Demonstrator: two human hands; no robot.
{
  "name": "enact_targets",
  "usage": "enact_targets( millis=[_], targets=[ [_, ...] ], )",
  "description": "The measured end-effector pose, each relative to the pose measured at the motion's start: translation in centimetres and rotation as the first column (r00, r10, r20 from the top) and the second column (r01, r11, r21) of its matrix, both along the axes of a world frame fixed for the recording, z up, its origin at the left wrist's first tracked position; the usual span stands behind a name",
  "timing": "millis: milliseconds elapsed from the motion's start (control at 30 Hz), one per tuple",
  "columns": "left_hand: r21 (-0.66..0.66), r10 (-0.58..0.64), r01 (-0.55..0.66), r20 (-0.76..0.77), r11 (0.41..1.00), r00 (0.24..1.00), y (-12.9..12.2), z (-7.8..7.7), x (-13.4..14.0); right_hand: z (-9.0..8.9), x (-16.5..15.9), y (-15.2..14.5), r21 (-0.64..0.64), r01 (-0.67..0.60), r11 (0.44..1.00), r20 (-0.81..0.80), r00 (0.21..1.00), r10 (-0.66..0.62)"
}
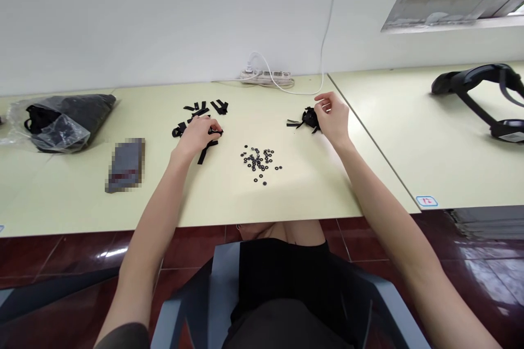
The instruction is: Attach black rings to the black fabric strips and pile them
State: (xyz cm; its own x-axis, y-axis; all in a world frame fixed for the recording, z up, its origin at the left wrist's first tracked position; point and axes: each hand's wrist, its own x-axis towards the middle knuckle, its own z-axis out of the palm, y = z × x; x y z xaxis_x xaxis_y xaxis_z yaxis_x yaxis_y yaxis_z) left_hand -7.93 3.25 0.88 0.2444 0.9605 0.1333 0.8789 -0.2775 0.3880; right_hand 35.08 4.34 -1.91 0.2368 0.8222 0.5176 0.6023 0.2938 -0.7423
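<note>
My left hand [198, 134] is closed over the near side of a spread of short black strips [200, 112], at the left of the table's middle. A dark piece, apparently one of those strips, shows at its fingertips. My right hand [334, 119] is beside a small heap of black strips [310, 118] on the right. Its fingers are bent, with a gap between thumb and forefinger, and nothing shows in that gap. Between the hands, closer to me, lie many small dark ring-like discs [257, 161], loosely scattered.
A clear plastic bag with black material [73, 120] lies at the left, near a blurred-out grey object [126, 164]. Against the wall is a power strip [266, 76] with a white cable. A black strapped headset [483, 92] rests on the adjoining table, past the seam.
</note>
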Motion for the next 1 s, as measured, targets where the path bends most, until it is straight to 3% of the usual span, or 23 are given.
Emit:
enact_targets(
  millis=[200, 533, 633, 867, 1000],
  targets=[
    [0.043, -0.004, 0.004, 0.009, 0.999, 1.0, 0.1, -0.3, 0.8, 0.5, -1.6, -1.0, 0.009, -0.089, 0.996, 0.036, 0.995, 0.089],
    [0.119, 0.11, -0.113, 0.026, 0.987, 0.994, -0.1, -0.5, 1.4, 0.8, -2.7, -2.0, -0.015, -0.218, 0.976, 0.132, 0.967, 0.218],
    [0.121, 0.162, -0.173, 0.098, 0.977, 0.982, 0.1, -0.7, 1.4, 0.9, -2.9, -2.1, -0.011, -0.231, 0.973, 0.137, 0.963, 0.23],
    [0.168, 0.156, -0.204, 0.262, 0.964, 0.952, -0.1, 0.1, 1.3, 1.1, -3.2, -2.4, -0.004, -0.237, 0.971, 0.138, 0.962, 0.235],
    [0.109, 0.073, -0.152, 0.523, 0.982, 0.849, -0.2, 0.8, 2.6, 1.0, -3.6, -2.5, 0.005, -0.266, 0.964, 0.139, 0.955, 0.263]
  ],
)
